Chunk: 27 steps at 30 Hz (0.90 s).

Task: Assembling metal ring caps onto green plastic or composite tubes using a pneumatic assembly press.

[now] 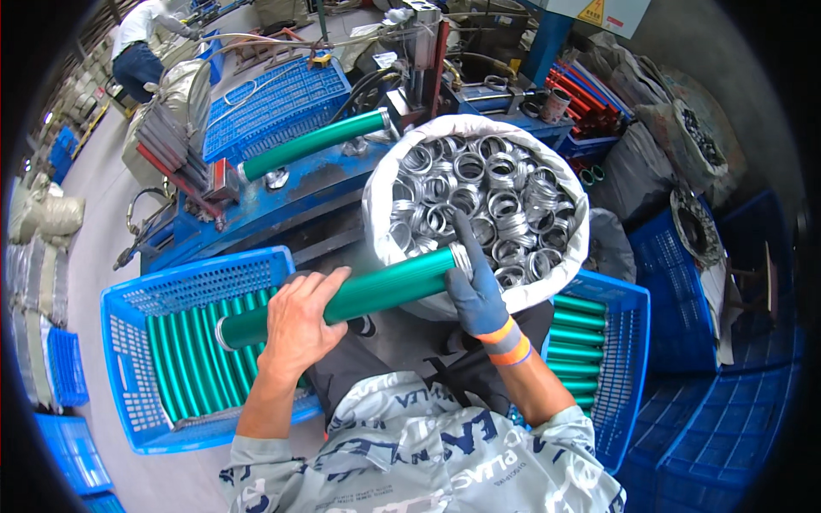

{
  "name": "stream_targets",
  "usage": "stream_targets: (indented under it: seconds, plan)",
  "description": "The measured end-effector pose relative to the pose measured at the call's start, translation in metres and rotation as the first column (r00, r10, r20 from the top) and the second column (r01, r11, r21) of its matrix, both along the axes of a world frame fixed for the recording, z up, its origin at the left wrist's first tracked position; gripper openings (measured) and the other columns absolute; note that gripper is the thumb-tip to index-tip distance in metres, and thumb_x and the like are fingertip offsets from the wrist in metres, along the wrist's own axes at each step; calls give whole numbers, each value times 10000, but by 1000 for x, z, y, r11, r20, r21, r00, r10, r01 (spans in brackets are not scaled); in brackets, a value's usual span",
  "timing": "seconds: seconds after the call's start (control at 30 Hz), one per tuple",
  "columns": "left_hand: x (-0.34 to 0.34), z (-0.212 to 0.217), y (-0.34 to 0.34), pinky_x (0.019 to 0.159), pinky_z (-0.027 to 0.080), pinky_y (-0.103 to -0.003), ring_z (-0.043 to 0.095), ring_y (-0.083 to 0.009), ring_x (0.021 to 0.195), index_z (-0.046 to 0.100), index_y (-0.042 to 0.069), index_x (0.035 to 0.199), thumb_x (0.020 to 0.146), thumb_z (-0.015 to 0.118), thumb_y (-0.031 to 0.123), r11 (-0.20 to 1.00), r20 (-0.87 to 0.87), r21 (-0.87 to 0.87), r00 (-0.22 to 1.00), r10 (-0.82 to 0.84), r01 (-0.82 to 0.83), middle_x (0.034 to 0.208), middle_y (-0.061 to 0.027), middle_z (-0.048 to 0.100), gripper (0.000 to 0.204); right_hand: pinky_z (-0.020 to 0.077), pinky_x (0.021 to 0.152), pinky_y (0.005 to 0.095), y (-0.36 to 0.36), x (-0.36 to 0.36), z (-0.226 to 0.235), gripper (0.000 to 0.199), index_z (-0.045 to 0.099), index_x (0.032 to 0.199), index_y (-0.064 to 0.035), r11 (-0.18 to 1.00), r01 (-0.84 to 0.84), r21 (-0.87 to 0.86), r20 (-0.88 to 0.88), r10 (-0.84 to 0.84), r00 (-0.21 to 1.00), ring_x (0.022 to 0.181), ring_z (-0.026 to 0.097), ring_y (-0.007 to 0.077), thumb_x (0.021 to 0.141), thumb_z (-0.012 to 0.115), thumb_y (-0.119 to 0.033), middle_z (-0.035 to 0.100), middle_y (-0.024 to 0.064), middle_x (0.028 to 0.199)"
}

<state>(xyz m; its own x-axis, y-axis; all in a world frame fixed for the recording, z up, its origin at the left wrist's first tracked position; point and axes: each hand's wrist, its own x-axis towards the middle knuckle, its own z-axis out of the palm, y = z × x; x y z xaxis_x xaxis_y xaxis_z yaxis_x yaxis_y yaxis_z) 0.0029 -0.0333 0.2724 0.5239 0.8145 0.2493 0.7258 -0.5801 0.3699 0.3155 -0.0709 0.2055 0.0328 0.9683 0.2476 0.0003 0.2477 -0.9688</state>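
Note:
My bare left hand point(298, 323) is wrapped round a green ribbed tube point(389, 284), which I hold slantwise in front of my body, its right end higher. A silvery metal ring point(462, 259) sits at that right end. My right hand point(479, 299), in a dark blue glove with an orange and grey cuff, cups the ring with thumb and palm while its index finger stretches upward. Another metal ring shows at the tube's left end. Just beyond my right hand stands a white-lined round container point(376, 201) heaped with loose metal rings point(470, 167).
Blue crates point(115, 368) point(629, 376) of green tubes flank my legs. Ahead, a blue machine bench point(282, 205) bears another green tube point(316, 141) between metal fixtures. Sacks and stacked blue crates point(718, 410) line the right. A person point(141, 38) bends at far left.

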Motion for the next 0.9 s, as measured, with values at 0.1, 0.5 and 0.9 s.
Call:
stream_targets:
  seconds: [0.1, 0.5, 0.9]
  plan:
    - [-2, -6, 0, 932, 613, -476, 745, -384, 1039, 748, 76, 1428, 657, 838, 54, 1000, 22, 29, 1000, 10, -11, 1143, -141, 783, 777, 273, 1386, 414, 7, -2, 10, 942, 169, 1841, 53, 997, -13, 74, 44, 10, 999, 1695, 387, 300, 1105, 709, -180, 364, 222, 1852]
    - [-9, -17, 5, 930, 612, -480, 753, -394, 1027, 763, 80, 1389, 662, 857, 54, 995, 137, 102, 990, -20, 6, 1123, -147, 791, 733, 480, 1268, 424, -13, 12, 24, 1428, 135, 1885, -108, 988, -153, 22, -482, 145, 864, 1482, 625, 239, 779, 1037, -40, 621, 161, 1645]
    - [-145, -38, 10, 966, 616, -508, 746, -422, 1111, 746, 122, 1476, 751, 914, 111, 921, 46, -66, 921, 387, -384, 1196, -168, 707, 744, 547, 1142, 314, 179, 2, 100, 628, 546, 1699, 25, 971, -202, -126, 2, 203, 979, 1339, 665, 141, 1134, 749, -155, 730, 98, 1491]
